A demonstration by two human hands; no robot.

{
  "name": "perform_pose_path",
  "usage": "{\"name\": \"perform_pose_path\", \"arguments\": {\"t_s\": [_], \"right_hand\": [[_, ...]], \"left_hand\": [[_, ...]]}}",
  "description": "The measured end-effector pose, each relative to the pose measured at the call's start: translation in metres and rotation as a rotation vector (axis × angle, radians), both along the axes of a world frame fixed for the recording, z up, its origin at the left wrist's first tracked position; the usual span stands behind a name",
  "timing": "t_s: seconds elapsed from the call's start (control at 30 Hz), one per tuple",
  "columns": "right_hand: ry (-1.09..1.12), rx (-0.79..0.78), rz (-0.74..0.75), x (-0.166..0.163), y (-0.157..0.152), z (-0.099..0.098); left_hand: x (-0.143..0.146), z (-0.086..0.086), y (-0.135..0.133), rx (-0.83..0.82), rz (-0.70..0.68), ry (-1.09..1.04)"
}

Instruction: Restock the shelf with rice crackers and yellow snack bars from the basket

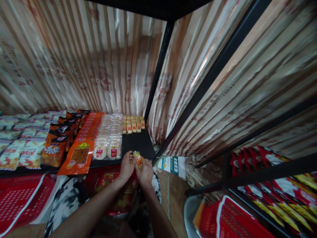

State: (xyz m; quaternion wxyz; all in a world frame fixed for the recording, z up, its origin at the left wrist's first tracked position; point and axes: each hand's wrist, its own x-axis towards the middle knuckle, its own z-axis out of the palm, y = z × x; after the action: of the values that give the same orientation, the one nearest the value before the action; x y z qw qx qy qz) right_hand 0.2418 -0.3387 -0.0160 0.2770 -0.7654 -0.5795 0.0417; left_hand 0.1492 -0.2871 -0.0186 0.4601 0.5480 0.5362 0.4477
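Both my hands meet at the front edge of a black shelf [138, 145]. My left hand [126, 166] and my right hand [145, 172] are closed together on one small yellow snack packet [137, 157] with a red label. Farther back on the shelf stand rows of the same small yellow packets [132, 125]. Just left of my hands lie two rows of clear-wrapped round white cakes [109, 140].
Orange snack bags [83, 147], brown bags [58, 145] and pale bags [19, 145] fill the shelf's left side. A red basket [19, 198] sits at lower left, another red basket [230, 218] at lower right. Striped plastic sheeting [81, 62] hangs behind black uprights.
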Motion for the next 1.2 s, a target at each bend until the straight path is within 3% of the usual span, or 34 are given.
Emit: {"name": "perform_pose_path", "arguments": {"t_s": [0.5, 0.87, 1.07, 1.2], "right_hand": [[0.153, -0.049, -0.117, 0.015, 0.050, 0.012], [0.331, 0.067, -0.139, 0.030, 0.086, -0.004], [0.334, 0.180, -0.162, 0.037, 0.100, -0.019], [0.321, 0.162, -0.163, 0.042, 0.110, -0.025]], "left_hand": [[0.023, 0.012, 0.023, 0.041, -0.072, 0.153], [0.045, 0.016, 0.050, 0.024, -0.162, 0.178], [0.054, 0.018, 0.062, 0.028, -0.213, 0.312], [0.060, 0.021, 0.067, 0.000, -0.207, 0.335]]}}
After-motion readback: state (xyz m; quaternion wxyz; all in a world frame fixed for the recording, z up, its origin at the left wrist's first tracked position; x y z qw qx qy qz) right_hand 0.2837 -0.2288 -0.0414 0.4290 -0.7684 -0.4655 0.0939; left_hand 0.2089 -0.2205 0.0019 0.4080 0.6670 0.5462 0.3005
